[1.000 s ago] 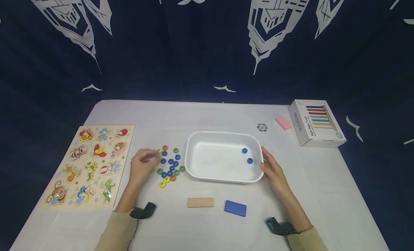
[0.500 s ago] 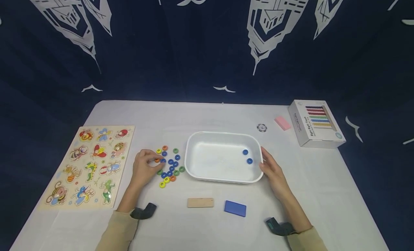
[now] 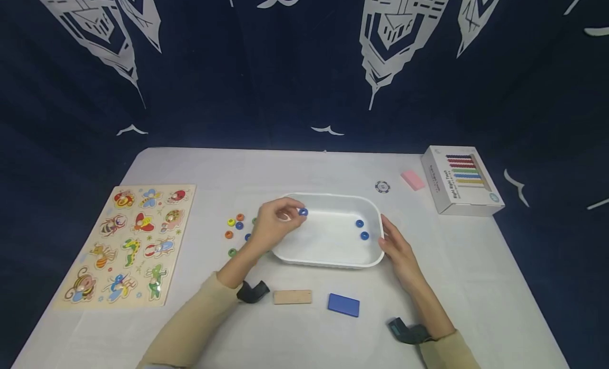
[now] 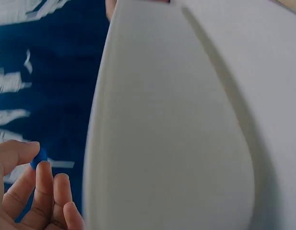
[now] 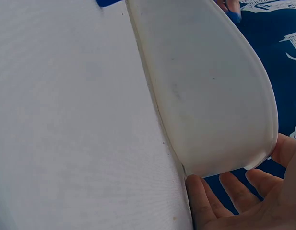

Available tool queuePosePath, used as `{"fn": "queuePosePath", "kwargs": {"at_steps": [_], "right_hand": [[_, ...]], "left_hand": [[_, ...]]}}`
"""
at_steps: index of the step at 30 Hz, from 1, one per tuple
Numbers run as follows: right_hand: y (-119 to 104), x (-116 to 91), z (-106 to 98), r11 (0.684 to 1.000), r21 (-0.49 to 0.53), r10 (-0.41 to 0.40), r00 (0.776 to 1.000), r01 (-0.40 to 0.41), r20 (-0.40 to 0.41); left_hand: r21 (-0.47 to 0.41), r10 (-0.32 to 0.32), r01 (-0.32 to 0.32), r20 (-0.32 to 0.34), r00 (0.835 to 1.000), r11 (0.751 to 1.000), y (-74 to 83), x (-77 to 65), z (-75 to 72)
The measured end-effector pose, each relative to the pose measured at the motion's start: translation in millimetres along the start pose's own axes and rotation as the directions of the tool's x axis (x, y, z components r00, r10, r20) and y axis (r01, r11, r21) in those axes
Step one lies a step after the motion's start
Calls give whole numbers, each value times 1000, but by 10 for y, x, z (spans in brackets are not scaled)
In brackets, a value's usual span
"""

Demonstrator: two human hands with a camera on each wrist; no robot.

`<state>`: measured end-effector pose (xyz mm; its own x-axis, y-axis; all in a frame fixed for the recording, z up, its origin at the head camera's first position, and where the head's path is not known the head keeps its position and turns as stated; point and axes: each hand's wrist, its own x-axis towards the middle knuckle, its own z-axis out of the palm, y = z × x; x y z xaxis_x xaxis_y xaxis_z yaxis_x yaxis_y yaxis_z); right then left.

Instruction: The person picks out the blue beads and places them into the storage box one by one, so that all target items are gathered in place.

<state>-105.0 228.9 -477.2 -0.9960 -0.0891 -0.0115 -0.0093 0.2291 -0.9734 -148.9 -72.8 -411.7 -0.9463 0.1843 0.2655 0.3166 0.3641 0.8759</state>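
Observation:
In the head view my left hand point(image 3: 276, 223) is over the left end of the white tray point(image 3: 328, 263). Thumb and fingertips pinch a blue bead point(image 3: 303, 212), also visible in the left wrist view as a small blue piece point(image 4: 39, 157). Two more blue beads, one of them the upper bead point(image 3: 359, 223), lie inside the tray toward its right side. My right hand point(image 3: 402, 255) holds the tray's right end, its fingers along the outer wall and rim, as the right wrist view point(image 5: 243, 191) also shows. Left of the tray are loose beads, such as an orange bead point(image 3: 229, 234), partly hidden by my left arm.
A wooden picture puzzle board point(image 3: 123, 247) lies at the left. In front of the tray are a tan block point(image 3: 292, 297) and a blue block point(image 3: 343, 305). Behind, to the right, are a patterned chip point(image 3: 383, 187), a pink block point(image 3: 412, 180) and a white box point(image 3: 461, 181).
My left hand has taken a blue bead from the loose group and carried it right, over the tray's left end. The right hand stays at the tray's right end.

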Motion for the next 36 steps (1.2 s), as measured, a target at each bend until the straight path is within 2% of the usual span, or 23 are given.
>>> {"fn": "queuePosePath", "kwargs": {"at_steps": [4, 7, 10, 13, 18, 22, 27, 32, 36], "right_hand": [[-4, 3, 29, 1000, 19, -10, 1000, 10, 8], [-6, 3, 42, 999, 29, -16, 1000, 16, 8], [-3, 0, 41, 1000, 22, -15, 1000, 15, 12], [-1, -6, 27, 1000, 11, -9, 1000, 9, 13], [1, -15, 7, 1000, 29, -12, 1000, 12, 6], [4, -14, 0, 999, 33, -16, 1000, 15, 20], [4, -13, -32, 1000, 7, -23, 1000, 23, 12], [-3, 4, -27, 999, 34, -34, 999, 33, 27], [-1, 5, -9, 999, 41, -32, 999, 31, 29]], "left_hand": [[-37, 17, -14, 71, 997, 999, 30, 150, 385], [-24, -16, 19, 112, 994, 1000, 1, 216, 632], [51, -84, 76, 154, 984, 996, -24, 254, 836], [149, -149, 122, 184, 972, 981, -28, 287, 1008], [241, -183, 123, 244, 952, 963, -55, 340, 1225], [273, -214, 139, 265, 940, 952, -107, 362, 1309], [293, -209, 125, 279, 937, 948, -132, 395, 1338], [332, -205, 96, 312, 928, 938, -71, 399, 1276], [364, -154, 30, 316, 936, 931, 24, 364, 1173]]}}
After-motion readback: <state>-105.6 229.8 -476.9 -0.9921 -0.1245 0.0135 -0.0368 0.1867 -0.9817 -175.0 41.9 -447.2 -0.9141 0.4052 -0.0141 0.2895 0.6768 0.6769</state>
